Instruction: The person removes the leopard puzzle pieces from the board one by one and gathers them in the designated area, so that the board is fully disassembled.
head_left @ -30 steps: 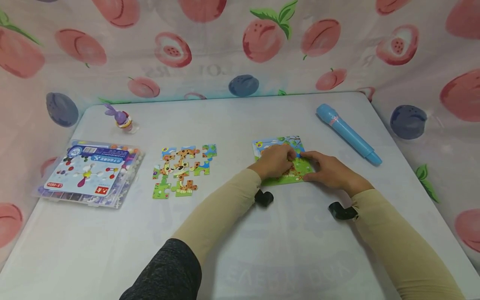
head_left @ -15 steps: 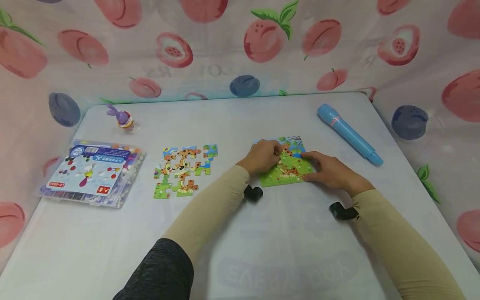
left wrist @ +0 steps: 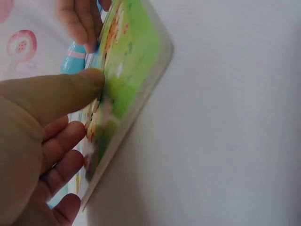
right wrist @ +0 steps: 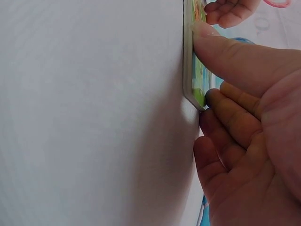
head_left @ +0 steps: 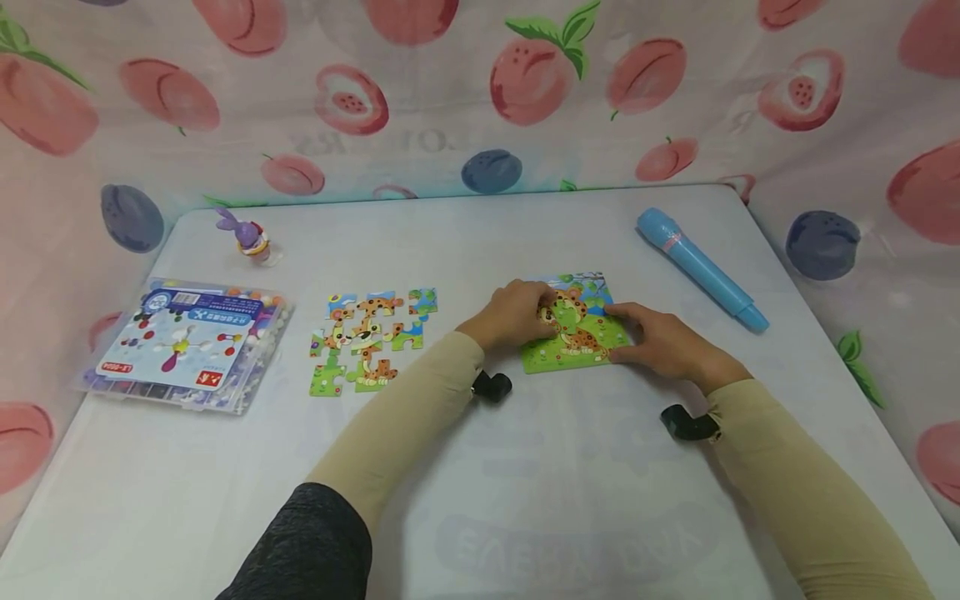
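A green jigsaw board (head_left: pixel 570 346) with a leopard cub picture lies on the table, a plain green patch showing at the cub's face. My left hand (head_left: pixel 512 315) is at its left side, thumb tip on the picture and the other fingers loosely bent at the far part, as the left wrist view shows. My right hand (head_left: pixel 666 340) rests at the board's right edge, thumb and forefinger spread along it; in the right wrist view the thumb (right wrist: pixel 225 52) lies over the edge. Left of the board, several loose jigsaw pieces (head_left: pixel 366 335) are laid out in cub-picture order with gaps.
A clear plastic case (head_left: pixel 180 346) with a molecule-printed card stands at the left. Behind it is a small purple rabbit figure (head_left: pixel 243 235). A blue microphone-shaped toy (head_left: pixel 701 268) lies at the back right. A peach-print curtain (head_left: pixel 420 100) hangs behind the white table (head_left: pixel 525 500).
My left hand has drawn back leftward from the middle of the board to its left side, uncovering more of the cub picture. My right hand has stayed at the right edge.
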### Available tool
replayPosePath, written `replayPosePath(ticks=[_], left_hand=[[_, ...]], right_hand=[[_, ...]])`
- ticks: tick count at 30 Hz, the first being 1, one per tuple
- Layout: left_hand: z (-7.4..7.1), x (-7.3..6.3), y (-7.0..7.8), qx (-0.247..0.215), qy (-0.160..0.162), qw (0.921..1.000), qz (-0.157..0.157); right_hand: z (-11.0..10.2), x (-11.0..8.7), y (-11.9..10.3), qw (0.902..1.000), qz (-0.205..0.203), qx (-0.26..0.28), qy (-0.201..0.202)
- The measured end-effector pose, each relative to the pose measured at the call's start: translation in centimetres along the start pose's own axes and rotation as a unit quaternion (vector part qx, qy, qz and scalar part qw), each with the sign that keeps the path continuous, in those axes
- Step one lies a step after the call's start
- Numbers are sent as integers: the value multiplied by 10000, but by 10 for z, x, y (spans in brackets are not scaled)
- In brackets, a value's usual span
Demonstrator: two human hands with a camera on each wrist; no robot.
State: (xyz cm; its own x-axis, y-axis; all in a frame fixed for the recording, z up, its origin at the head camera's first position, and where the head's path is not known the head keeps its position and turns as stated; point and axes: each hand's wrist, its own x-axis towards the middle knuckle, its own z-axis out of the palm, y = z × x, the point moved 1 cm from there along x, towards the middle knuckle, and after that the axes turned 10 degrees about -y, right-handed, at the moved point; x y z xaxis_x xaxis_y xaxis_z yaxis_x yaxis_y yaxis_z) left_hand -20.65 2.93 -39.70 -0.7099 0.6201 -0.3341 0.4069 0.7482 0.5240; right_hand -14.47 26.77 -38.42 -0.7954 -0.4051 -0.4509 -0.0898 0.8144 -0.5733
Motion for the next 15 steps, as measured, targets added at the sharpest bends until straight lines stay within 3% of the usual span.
replayPosePath(ticks=[15], left_hand=[[0,-4,-1,49,121,9998,143]], right_hand=[[0,1,-1,10000,29,-37,-18]])
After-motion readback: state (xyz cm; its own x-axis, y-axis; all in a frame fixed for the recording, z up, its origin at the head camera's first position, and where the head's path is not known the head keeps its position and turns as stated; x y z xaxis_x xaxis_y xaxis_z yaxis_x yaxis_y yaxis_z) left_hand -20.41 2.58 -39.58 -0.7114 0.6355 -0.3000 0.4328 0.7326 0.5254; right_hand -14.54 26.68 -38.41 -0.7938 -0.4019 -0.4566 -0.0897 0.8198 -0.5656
